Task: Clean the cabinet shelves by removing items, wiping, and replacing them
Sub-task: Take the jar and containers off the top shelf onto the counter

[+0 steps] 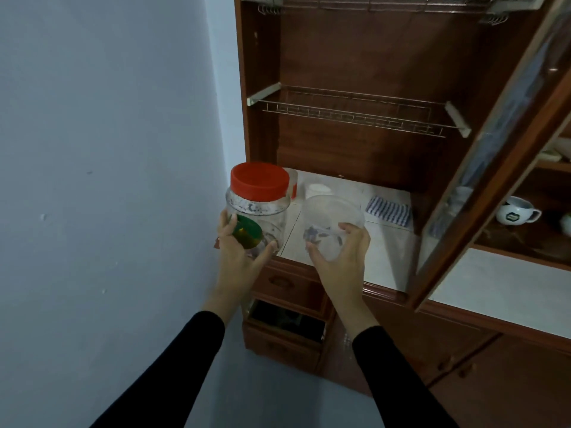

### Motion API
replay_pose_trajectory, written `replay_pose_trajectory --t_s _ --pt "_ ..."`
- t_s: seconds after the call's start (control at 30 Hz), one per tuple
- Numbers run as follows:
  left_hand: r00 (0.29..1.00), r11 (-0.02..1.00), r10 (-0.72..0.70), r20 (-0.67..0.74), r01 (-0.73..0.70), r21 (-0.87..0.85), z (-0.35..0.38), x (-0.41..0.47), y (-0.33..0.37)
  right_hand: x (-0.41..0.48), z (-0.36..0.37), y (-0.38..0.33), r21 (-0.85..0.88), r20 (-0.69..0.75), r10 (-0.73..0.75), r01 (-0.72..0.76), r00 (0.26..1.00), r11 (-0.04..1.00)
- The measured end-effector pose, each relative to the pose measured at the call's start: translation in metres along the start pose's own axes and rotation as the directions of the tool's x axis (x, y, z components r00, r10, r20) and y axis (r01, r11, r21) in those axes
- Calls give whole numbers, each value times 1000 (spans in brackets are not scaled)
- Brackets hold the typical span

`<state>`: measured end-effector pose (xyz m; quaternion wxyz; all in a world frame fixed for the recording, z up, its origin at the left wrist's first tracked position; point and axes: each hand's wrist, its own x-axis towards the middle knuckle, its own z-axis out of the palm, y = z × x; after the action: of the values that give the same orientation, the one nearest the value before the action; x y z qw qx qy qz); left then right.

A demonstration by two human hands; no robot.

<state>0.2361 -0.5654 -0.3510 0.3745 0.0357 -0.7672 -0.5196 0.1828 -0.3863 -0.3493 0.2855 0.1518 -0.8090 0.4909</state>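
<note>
My left hand [239,251] grips a clear plastic jar with a red lid [259,197] and a green round label, held at the left front edge of the white tiled counter [386,257]. My right hand [343,254] holds a clear lidless plastic container [332,220] with a few dark bits inside, just above the counter. Above stands the open brown cabinet with a bare wire shelf [355,111]. A striped cloth [388,210] lies folded on the counter at the back right.
A second red-lidded jar [293,182] and a white container [317,189] stand behind the held ones. The glass cabinet door [494,156] swings open on the right. A white cup [516,211] sits in the neighbouring compartment. A drawer [287,322] below is pulled open.
</note>
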Motion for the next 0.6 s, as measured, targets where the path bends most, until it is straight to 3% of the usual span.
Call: replay_pose_trajectory --t_s 0.2,0.6 --pt "989 990 -141 40 142 -1 27 54 -45 46 48 38 -22 22 62 -61 998 998" --pt "952 964 -255 170 264 -31 65 113 -121 86 110 100 35 62 200 -202 978 979"
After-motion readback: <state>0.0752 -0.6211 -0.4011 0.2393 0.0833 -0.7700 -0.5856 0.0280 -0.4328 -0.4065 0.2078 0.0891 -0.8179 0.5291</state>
